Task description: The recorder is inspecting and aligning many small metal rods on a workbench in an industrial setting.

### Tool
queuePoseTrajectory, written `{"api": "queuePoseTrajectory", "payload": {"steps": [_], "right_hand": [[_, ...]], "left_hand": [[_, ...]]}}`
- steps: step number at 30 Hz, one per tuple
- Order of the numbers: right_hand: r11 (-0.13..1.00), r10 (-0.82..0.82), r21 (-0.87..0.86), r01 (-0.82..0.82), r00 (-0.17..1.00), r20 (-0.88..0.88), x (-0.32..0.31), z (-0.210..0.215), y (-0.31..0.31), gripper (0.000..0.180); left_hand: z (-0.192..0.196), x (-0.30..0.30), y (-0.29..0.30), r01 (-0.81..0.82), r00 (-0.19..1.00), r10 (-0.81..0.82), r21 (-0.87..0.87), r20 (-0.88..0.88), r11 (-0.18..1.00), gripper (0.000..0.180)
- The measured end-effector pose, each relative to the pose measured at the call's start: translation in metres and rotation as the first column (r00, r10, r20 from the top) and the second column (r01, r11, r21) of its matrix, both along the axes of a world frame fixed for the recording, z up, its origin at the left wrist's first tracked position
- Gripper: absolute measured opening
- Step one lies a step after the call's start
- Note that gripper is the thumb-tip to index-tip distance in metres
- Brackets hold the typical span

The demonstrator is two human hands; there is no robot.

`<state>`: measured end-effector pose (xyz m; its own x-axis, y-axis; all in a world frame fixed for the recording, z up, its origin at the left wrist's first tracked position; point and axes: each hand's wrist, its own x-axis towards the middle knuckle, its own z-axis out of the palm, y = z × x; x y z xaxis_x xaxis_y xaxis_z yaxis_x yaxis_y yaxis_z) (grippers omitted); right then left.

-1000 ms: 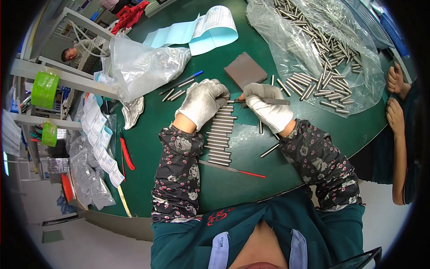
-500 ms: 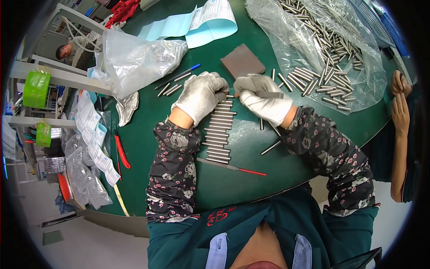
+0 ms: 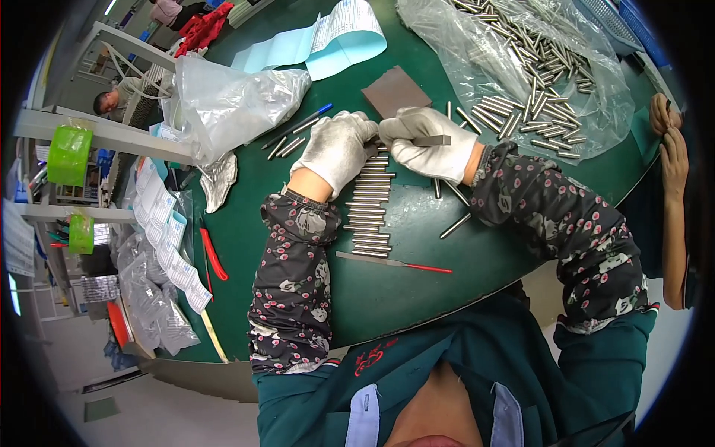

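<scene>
Both my hands wear whitish work gloves and meet at the far end of a row of steel pins (image 3: 369, 201) laid side by side on the green table. My left hand (image 3: 337, 151) is closed, its fingertips bent down over the last pins; what they pinch is hidden. In my closed right hand (image 3: 426, 143) is a flat grey bar (image 3: 435, 140), its end sticking out toward the right. The fingertips of the two hands almost touch. Just beyond them lies a brown rectangular block (image 3: 396, 91). A thin file with a red handle (image 3: 391, 262) lies below the row.
A clear plastic bag (image 3: 514, 67) heaped with steel pins spreads at the far right. Loose pins (image 3: 454, 226) lie beside my right forearm. Left are a plastic bag (image 3: 238, 100), pens (image 3: 298, 125), red-handled pliers (image 3: 212, 255) and paper sheets (image 3: 164, 231). A co-worker's hands (image 3: 668, 138) show at right.
My right hand has come closer to my left, still gripping the grey bar. The whole view has shifted slightly, and the pin row sits a little higher in it.
</scene>
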<state>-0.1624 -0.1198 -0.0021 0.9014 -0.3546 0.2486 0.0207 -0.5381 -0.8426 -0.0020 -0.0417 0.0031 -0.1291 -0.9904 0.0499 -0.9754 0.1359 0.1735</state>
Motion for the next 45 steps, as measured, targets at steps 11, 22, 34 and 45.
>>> {"api": "queuePoseTrajectory", "payload": {"steps": [11,22,34,45], "right_hand": [[0.990,0.057,0.128,-0.059,0.998,0.019,0.007,-0.002,0.001,0.029],[0.963,-0.268,-0.067,0.263,0.887,-0.375,0.008,0.007,0.000,0.018],[0.778,-0.399,0.554,0.297,0.914,0.071,-0.030,-0.018,0.023,0.015],[0.754,-0.430,0.591,0.286,0.895,0.116,-0.027,-0.017,0.025,0.014]], "left_hand": [[0.004,0.001,0.001,-0.012,0.999,0.011,0.020,0.051,1.000,0.015],[-0.001,0.001,0.009,-0.082,0.970,0.068,-0.052,-0.233,0.995,0.016],[-0.011,0.000,0.008,-0.044,0.973,-0.013,-0.243,-0.229,0.969,0.011],[-0.007,0.004,0.008,0.045,0.961,-0.094,-0.190,-0.258,0.981,0.018]]}}
